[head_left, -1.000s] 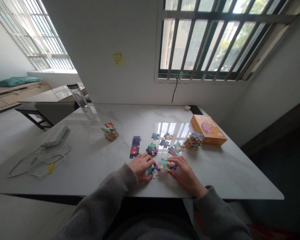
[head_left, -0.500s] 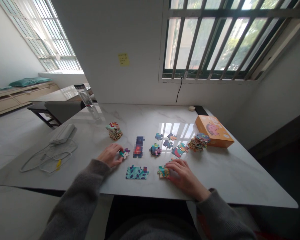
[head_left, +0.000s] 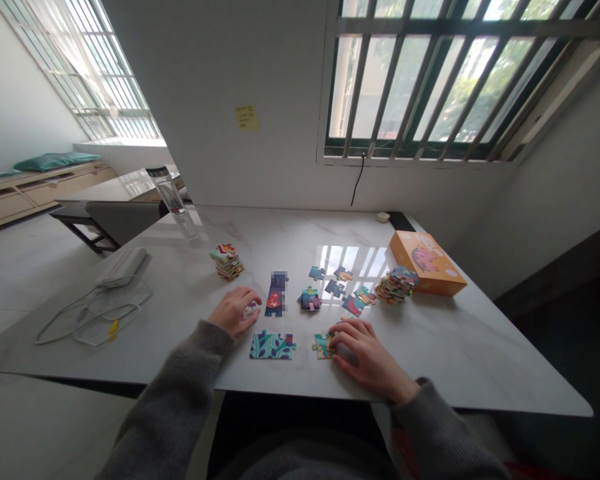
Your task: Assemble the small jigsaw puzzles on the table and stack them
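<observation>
The left hand (head_left: 234, 311) curls over a small jigsaw piece (head_left: 251, 309), its grip unclear; the right hand (head_left: 366, 353) lies open on a teal-and-orange piece (head_left: 323, 347) on the marble table (head_left: 460, 360). A careless sweep could nudge the leafy puzzle section (head_left: 273, 345) between them.

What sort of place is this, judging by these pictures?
Probably a bright room in a home or casual office: a marble-look table, a barred window, and a low cabinet with teal cushions.

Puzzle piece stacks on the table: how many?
2: one stack by the water bottle, another stack beside the orange box. The small clump mid-table may be a third.
</observation>
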{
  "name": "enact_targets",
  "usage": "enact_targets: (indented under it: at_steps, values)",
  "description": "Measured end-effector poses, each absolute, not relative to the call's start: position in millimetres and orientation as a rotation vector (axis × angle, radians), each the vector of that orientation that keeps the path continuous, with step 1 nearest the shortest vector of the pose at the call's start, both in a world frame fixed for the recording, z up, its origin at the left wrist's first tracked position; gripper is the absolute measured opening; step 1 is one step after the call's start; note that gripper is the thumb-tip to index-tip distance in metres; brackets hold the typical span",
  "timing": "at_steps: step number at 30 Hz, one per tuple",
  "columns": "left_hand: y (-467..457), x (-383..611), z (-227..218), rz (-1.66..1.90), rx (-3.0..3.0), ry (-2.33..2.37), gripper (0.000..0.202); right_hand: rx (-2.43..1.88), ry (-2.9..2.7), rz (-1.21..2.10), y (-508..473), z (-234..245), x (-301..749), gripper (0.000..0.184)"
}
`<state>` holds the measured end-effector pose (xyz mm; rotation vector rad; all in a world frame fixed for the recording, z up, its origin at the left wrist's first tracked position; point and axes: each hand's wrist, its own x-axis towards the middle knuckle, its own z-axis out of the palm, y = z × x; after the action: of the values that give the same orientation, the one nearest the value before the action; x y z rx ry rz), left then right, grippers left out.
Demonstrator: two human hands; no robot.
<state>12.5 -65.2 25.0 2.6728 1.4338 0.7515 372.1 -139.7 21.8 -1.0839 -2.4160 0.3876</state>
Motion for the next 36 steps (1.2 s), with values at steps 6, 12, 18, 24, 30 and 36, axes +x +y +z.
enact_targets:
  at_steps: [6, 12, 18, 24, 30, 36]
  values:
    - [-48, 84, 35, 0.738, 2.734, 1.179, 0.011, -1.111, -2.412, 0.424, -142, 26, 372, 0.013]
    - [-27, 116, 30, 0.622, 2.720, 1.226, 0.024, -1.125, -2.402, 0.435, -141, 26, 373, 0.013]
    - [-21, 117, 19, 0.612, 2.622, 1.182, 0.024, -1.129, -2.384, 0.450, -141, 27, 373, 0.012]
    - [-21, 116, 16, 0.841, 2.556, 1.133, 0.024, -1.138, -2.387, 0.462, -142, 28, 373, 0.014]
    - [-19, 115, 10, 0.816, 2.533, 1.098, 0.026, -1.133, -2.387, 0.459, -141, 28, 373, 0.015]
    - [-18, 114, 9, 0.877, 2.474, 1.051, 0.028, -1.113, -2.395, 0.446, -141, 30, 373, 0.016]
